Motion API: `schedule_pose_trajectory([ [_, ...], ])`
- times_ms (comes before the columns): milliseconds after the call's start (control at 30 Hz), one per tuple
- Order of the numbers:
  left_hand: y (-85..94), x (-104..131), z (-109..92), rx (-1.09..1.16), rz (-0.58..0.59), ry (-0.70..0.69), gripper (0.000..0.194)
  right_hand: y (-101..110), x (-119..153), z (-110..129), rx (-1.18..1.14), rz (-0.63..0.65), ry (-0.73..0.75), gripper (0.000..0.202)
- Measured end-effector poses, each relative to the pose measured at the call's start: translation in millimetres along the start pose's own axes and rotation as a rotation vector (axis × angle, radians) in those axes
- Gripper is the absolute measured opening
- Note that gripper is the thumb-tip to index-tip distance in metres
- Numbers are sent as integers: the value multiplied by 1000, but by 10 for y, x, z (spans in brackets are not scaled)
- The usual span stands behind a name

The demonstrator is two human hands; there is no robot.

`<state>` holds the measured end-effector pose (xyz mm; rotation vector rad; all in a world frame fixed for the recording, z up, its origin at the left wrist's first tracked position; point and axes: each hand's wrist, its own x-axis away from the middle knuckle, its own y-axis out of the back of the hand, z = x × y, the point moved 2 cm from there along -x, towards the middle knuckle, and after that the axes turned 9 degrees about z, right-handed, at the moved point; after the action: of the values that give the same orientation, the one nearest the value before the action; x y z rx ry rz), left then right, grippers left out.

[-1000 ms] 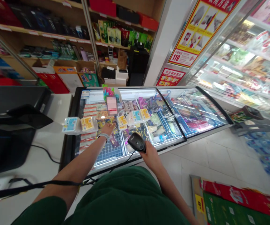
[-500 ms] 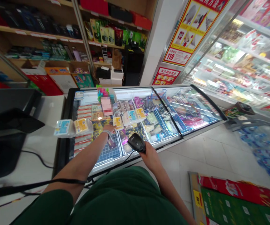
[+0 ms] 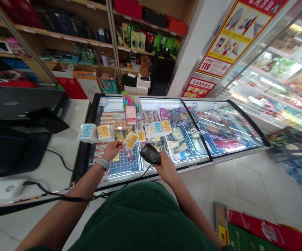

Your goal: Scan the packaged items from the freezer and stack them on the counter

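Between the fingertips of my left hand [image 3: 113,150], which wears a wristwatch [image 3: 104,163], is a flat yellow-and-white packet [image 3: 131,140]. It is tilted over the glass top of a chest freezer [image 3: 124,176]. Just beyond it lies a similar yellow-labelled packet [image 3: 141,135]. My right hand [image 3: 167,168] is wrapped round a black barcode scanner [image 3: 150,154], whose head points left toward the held packet. Wrapped packs with blue labels [image 3: 154,129] and yellow labels [image 3: 104,131] rest on the glass to both sides.
A counter [image 3: 64,139] with dark equipment stands at the left. Behind the freezer are stocked shelves [image 3: 88,43] and open cartons [image 3: 84,85]. A refrigerated display [image 3: 279,69] is at the right. The scanner's cable [image 3: 147,170] hangs across the freezer's front edge.
My left hand has drawn back toward me and left, lifting a yellow packet off the glass. The scanner has turned toward that packet. The whole view has shifted left.
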<state>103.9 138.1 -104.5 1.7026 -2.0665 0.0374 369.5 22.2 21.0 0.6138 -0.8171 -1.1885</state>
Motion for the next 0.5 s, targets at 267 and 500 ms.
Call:
schedule_pose_trajectory([
  [267, 204, 205, 130, 83, -37, -55, 39, -64, -125, 166, 32, 61, 85, 17],
  [500, 261, 392, 51, 193, -77, 11, 38, -112, -150, 190, 49, 82, 84, 19],
])
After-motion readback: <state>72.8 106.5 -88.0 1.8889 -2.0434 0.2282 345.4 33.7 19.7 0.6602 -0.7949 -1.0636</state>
